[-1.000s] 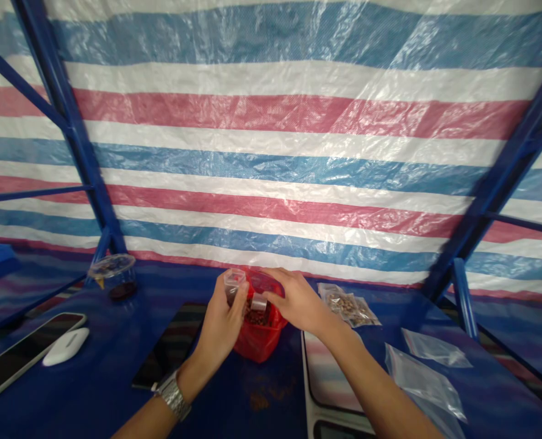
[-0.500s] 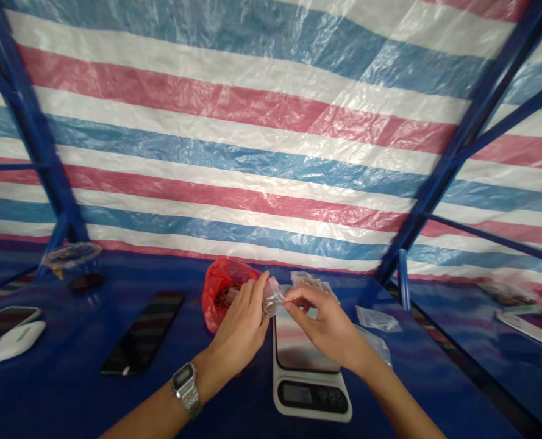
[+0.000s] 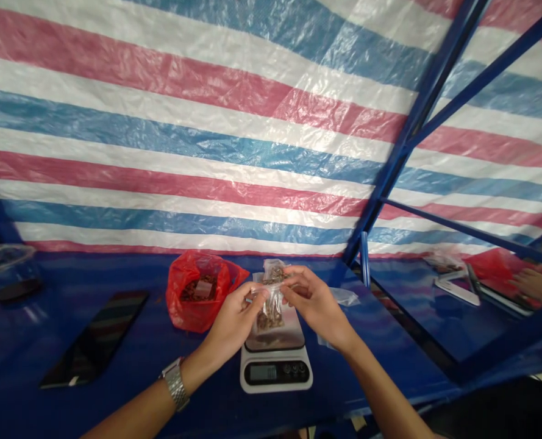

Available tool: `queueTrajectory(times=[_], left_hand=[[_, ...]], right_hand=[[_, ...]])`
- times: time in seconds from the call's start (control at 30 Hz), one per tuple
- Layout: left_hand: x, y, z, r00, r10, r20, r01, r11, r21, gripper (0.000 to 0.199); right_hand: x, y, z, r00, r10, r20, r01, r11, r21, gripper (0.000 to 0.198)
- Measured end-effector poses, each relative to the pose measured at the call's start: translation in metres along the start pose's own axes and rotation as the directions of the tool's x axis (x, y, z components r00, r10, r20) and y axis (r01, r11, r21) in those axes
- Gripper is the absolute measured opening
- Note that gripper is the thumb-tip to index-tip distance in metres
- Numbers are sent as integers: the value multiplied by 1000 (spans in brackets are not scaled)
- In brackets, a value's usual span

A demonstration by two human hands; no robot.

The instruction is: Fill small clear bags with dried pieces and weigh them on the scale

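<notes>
Between my two hands hangs a small clear plastic bag with brown bits in its lower part. My left hand pinches its upper edge on the left, and my right hand pinches the same edge on the right. Below the bag is a white kitchen scale with a metal plate and a small display. Just behind my fingers lies another filled clear bag. To the left of my left hand stands an open red plastic bag, holding brown bits and a pale piece.
A black phone lies on the blue table at left, near a clear tub. Thin clear bags lie right of the scale. Blue frame bars stand before a striped sheet. At far right another person's hand shows.
The view has swung to the right, so things sit further left. The filled bag between my hands now hangs upright over the scale, with both hands pinching its top edge.
</notes>
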State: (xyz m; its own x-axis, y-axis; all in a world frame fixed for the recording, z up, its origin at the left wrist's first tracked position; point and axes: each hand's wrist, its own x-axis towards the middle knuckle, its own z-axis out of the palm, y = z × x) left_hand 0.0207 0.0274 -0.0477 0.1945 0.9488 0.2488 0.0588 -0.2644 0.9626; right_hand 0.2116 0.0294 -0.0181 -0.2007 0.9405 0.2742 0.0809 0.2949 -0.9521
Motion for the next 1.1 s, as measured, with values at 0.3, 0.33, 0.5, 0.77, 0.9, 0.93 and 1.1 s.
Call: queueTrajectory(times=[0.3, 0.33, 0.5, 0.77, 0.9, 0.93, 1.1], left_hand=[[7, -23, -9, 994, 38, -107, -20, 986, 163, 35], [8, -24, -12, 989, 72, -130, -42, 975, 218, 35], [9, -31, -36, 973, 208, -100, -122, 832, 541, 27], [-2, -24, -58, 946, 312, 86, -279, 654, 704, 25], [-7, -8, -55, 937, 334, 103, -308, 650, 695, 25], [-8, -6, -55, 938, 330, 103, -305, 650, 696, 25], [-6, -6, -57, 943, 323, 83, -283, 644, 711, 25]], right_hand=[[6, 28, -5, 995, 22, -98, -52, 947, -318, 30], [7, 33, -6, 994, 23, -110, -65, 920, -387, 31], [10, 47, -15, 983, -33, -181, -83, 799, -596, 37], [-4, 38, -47, 917, -108, -385, -146, 806, -574, 42], [-13, 38, -54, 890, -69, -450, -203, 825, -528, 43], [-14, 40, -53, 888, -62, -455, -209, 828, -520, 43], [-14, 47, -44, 916, -21, -401, -197, 846, -495, 40]])
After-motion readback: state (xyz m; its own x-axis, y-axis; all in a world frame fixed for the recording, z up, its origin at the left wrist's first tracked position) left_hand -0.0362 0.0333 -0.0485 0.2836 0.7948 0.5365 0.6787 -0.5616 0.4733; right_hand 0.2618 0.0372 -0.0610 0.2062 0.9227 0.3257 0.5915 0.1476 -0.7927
